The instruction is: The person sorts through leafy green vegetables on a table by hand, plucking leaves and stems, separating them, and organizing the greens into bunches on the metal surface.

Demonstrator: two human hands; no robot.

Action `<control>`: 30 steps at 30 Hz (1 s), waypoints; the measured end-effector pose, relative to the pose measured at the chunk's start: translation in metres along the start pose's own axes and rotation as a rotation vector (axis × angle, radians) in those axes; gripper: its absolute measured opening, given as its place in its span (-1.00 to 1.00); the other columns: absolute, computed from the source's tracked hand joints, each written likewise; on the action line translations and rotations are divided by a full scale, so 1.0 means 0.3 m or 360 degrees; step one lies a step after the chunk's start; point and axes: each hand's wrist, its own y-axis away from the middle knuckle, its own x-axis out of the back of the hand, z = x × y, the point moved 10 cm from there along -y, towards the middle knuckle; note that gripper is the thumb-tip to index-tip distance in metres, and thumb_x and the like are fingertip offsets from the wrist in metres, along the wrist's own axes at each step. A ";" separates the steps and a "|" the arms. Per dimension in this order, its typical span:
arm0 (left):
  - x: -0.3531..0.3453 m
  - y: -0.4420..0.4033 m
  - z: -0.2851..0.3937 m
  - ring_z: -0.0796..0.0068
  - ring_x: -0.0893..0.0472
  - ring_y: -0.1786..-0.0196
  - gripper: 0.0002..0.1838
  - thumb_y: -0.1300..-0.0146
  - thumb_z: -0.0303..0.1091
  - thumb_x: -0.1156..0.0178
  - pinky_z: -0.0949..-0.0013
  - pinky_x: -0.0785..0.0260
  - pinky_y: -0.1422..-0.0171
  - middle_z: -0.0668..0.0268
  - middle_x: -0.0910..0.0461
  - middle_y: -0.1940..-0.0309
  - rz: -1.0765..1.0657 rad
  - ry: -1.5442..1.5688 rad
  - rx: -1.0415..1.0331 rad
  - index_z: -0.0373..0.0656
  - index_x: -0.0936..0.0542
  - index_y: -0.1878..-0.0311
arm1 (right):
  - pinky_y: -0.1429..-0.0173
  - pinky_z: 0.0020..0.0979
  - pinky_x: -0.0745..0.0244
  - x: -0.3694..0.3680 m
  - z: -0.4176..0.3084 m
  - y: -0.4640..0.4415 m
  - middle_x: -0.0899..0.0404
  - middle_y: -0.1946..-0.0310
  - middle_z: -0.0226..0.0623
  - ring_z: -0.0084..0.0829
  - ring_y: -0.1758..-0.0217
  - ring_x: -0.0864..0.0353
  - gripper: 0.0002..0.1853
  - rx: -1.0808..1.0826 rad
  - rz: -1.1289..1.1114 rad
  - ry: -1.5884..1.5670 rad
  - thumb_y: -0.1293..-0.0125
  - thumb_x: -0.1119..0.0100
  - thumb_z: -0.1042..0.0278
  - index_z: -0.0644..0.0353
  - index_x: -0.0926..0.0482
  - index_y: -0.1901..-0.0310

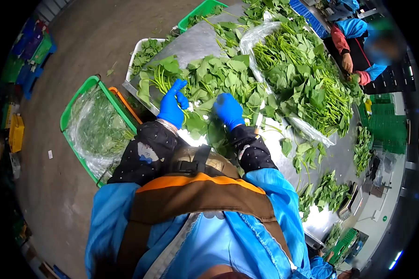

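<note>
My left hand [173, 106], in a blue glove, is closed over the near edge of the leafy pile, with a pale green stem showing at its fingers. To its right, my right hand [229, 110], gloved in blue too, makes a fist; what it holds, if anything, is hidden. Leafy green stems [219, 76] lie in a heap just beyond both hands, and loose leaves [195, 122] hang between them. Beside my right wrist lies a slim knife-like tool [259, 122] with a pale blade and a brownish end.
A larger heap of greens [307, 79] lies on clear plastic on the metal table [195, 44]. At my left stands a green crate [74, 100] lined with plastic, holding greens. A white crate [134, 58] sits by the table edge. Across the table, a co-worker's hands [348, 65] handle greens.
</note>
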 end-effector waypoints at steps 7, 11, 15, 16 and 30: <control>-0.077 0.066 0.061 0.65 -0.24 0.64 -0.52 -0.21 -0.04 -0.07 0.56 -0.06 0.54 0.49 -0.21 0.71 -0.0090 -0.0148 -0.0116 -0.27 -0.42 0.01 | 0.40 -0.61 -0.32 0.389 -0.092 -0.022 -0.48 0.52 -0.43 -0.64 0.52 -0.42 -0.93 -0.0023 0.0034 -0.1270 -0.10 -0.15 0.46 0.25 -0.50 0.40; -0.091 0.097 -0.034 0.67 -0.29 0.62 -0.59 -0.19 -0.06 -0.11 0.59 -0.09 0.54 0.49 -0.31 0.67 -0.0110 -0.0156 0.0075 -0.26 -0.50 0.14 | 0.37 -0.61 -0.33 0.450 -0.057 0.038 -0.49 0.51 -0.42 -0.62 0.52 -0.42 -0.90 -0.0006 0.0177 -0.1587 -0.12 -0.14 0.47 0.29 -0.49 0.33; -0.156 0.122 -0.113 0.65 -0.35 0.59 -0.63 -0.13 -0.01 -0.16 0.58 -0.14 0.51 0.45 -0.44 0.57 -0.0193 -0.0514 0.0350 -0.16 -0.56 0.24 | 0.39 -0.57 -0.35 0.340 -0.119 0.115 -0.51 0.51 -0.39 -0.59 0.50 -0.47 -0.89 0.0191 0.0131 -0.1231 -0.07 -0.20 0.50 0.19 -0.50 0.34; -0.166 0.126 -0.114 0.62 -0.36 0.61 -0.63 -0.11 -0.01 -0.18 0.56 -0.15 0.53 0.41 -0.46 0.58 -0.0168 -0.0627 0.0351 -0.16 -0.58 0.29 | 0.40 -0.56 -0.36 0.352 -0.168 0.150 -0.51 0.50 -0.37 -0.56 0.51 -0.48 -0.88 0.0341 0.0197 -0.0974 -0.05 -0.21 0.51 0.17 -0.50 0.34; -0.193 0.021 -0.019 0.66 -0.22 0.66 -0.65 -0.26 -0.16 -0.01 0.59 -0.03 0.58 0.39 -0.44 0.48 -0.0492 -0.0325 0.0274 -0.30 -0.47 0.10 | 0.30 -0.50 -0.39 0.260 -0.068 0.323 -0.48 0.47 -0.35 -0.52 0.38 -0.49 -0.80 -0.0075 -0.0138 -0.2064 -0.11 -0.15 0.32 0.24 -0.47 0.28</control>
